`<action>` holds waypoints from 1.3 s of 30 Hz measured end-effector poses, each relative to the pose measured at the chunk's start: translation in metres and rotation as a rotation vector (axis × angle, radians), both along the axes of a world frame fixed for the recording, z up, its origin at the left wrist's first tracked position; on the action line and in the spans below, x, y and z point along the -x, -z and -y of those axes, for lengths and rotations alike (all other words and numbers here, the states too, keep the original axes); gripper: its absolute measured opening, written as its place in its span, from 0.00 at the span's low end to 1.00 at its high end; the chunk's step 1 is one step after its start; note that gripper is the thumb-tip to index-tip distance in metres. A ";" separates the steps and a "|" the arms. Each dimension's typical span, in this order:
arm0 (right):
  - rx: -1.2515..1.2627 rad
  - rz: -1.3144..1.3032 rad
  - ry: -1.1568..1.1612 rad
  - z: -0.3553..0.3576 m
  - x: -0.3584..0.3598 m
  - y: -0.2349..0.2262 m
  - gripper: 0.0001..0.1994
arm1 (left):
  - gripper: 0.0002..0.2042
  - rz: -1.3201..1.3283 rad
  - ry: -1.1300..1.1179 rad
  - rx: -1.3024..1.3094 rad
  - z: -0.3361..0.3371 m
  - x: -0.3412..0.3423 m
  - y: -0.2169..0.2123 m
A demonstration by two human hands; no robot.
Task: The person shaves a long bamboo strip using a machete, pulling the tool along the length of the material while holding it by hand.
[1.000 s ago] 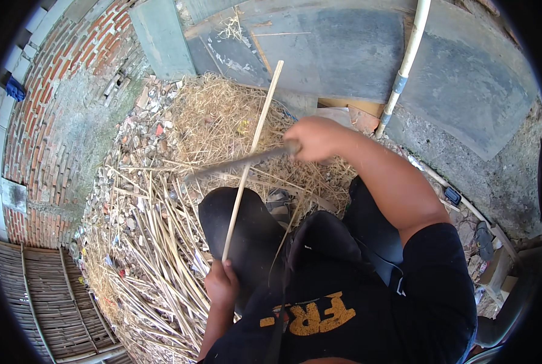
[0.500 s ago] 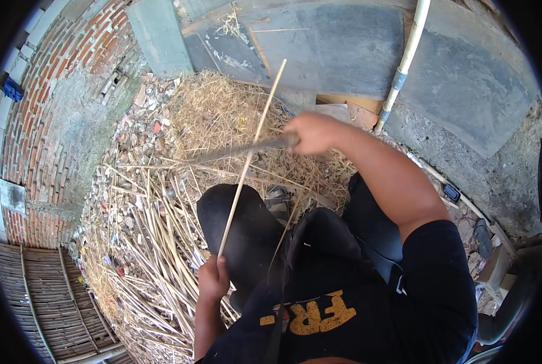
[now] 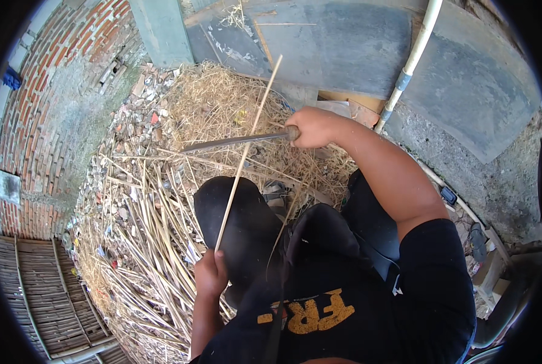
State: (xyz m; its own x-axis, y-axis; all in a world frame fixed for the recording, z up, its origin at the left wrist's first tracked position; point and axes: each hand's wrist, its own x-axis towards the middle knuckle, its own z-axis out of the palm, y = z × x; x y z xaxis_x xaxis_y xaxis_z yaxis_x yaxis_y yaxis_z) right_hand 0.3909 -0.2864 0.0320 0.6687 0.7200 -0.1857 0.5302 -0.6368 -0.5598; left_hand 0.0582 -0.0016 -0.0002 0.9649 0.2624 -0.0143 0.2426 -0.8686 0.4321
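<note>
My left hand (image 3: 211, 274) is closed round the lower end of a long, pale bamboo stick (image 3: 245, 148), which slants up and away past my knee. In my right hand (image 3: 310, 127) is the handle of a machete (image 3: 234, 141), its long dark blade pointing left. The blade crosses the stick around its upper middle; whether they touch I cannot tell. Beneath the blade lies a heap of straw-coloured shavings (image 3: 213, 100). Several more bamboo sticks (image 3: 162, 242) are spread on the ground to the left of my knee.
Rubble (image 3: 125, 127) covers the ground beside a brick wall (image 3: 46, 121) on the left. Grey panels (image 3: 344, 48) lean at the back, with a white pipe (image 3: 418, 51) standing before them. A slatted bamboo panel (image 3: 46, 297) is at lower left, a sandal (image 3: 477, 241) at right.
The machete blade, blurred earlier, now shows sharply and sits slightly higher across the stick. Both hands keep their hold, and the view has shifted a little.
</note>
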 end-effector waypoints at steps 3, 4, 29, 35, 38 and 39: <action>-0.025 -0.004 0.022 -0.004 0.009 0.001 0.08 | 0.17 -0.058 0.000 0.014 -0.001 0.002 -0.009; -0.027 -0.001 0.020 -0.006 0.014 -0.003 0.08 | 0.17 -0.027 0.002 0.016 -0.002 0.003 -0.005; 0.094 -0.046 0.009 0.002 0.016 -0.009 0.08 | 0.17 -0.091 -0.022 -0.023 0.011 0.015 -0.014; 0.039 0.134 -0.106 -0.011 0.023 0.002 0.09 | 0.14 -0.035 -0.061 -0.141 0.011 0.021 0.002; 0.094 -0.010 0.123 0.004 -0.012 0.019 0.07 | 0.14 -0.051 -0.068 -0.141 0.013 0.017 0.001; 0.094 0.005 0.122 0.007 -0.012 0.020 0.07 | 0.14 -0.058 -0.062 -0.152 0.011 0.014 -0.002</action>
State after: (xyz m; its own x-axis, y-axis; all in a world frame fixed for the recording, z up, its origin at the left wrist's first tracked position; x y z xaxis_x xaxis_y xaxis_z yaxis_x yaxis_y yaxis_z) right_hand 0.4030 -0.2935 0.0121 0.7513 0.6130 -0.2445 0.4484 -0.7460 -0.4923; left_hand 0.0446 -0.0121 0.0015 0.9454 0.3248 -0.0253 0.3186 -0.9055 0.2804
